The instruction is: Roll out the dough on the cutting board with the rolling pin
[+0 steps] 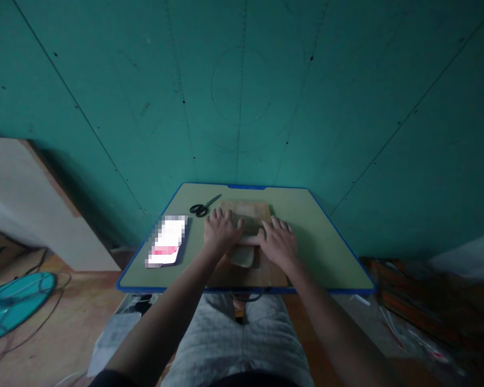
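A light wooden rolling pin [249, 241] lies crosswise on a wooden board [272, 275]. My left hand [222, 230] is over its left end and my right hand [279, 241] over its right end, both pressing from above with fingers pointing away from me. Only the pin's middle shows between the hands. Under it is a flat, pale piece of what looks like dough [242, 257], its rounded near edge toward me. The dough's far part is dim and hard to make out.
The board lies on a small blue-edged table [331, 263] against a green wall [242, 107]. Black-handled scissors [201, 208] lie beyond my left hand. A phone-like device with a bright, blurred-out screen [167, 242] is at the table's left. Cables and a turquoise round object [20, 301] are on the floor.
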Action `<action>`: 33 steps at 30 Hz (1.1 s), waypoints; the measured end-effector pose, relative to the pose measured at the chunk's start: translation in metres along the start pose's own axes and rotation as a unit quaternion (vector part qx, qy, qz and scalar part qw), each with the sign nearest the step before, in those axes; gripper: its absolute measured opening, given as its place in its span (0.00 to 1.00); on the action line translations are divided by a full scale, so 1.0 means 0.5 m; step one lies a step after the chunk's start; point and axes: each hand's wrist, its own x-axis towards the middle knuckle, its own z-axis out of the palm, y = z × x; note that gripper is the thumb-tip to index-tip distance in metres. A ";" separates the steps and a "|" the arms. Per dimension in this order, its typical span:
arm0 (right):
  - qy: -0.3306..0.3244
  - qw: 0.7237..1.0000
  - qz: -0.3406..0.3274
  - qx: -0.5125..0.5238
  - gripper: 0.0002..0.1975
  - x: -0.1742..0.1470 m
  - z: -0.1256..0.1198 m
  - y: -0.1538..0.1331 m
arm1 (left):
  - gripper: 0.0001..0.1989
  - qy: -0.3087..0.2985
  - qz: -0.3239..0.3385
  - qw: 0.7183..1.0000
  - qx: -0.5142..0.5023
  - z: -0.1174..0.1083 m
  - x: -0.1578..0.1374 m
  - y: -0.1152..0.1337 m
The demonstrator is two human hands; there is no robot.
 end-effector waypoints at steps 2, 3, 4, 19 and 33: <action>0.011 1.000 -0.012 0.008 0.23 -0.024 -0.003 -0.001 | 0.29 0.026 0.015 1.000 0.010 -0.002 -0.025 0.003; 0.013 1.000 -0.018 0.013 0.23 -0.037 -0.004 -0.001 | 0.29 0.033 0.023 0.999 0.013 -0.003 -0.038 0.004; 0.014 1.000 -0.023 0.016 0.24 -0.051 -0.003 -0.001 | 0.29 0.037 0.030 0.999 0.016 -0.003 -0.051 0.005; 0.058 0.995 -0.064 0.054 0.28 -0.169 0.006 0.002 | 0.25 0.077 0.090 0.993 0.005 -0.008 -0.162 -0.011; -0.111 0.991 0.025 0.065 0.28 0.050 -0.011 -0.015 | 0.21 0.000 0.082 0.996 -0.021 0.012 0.014 -0.005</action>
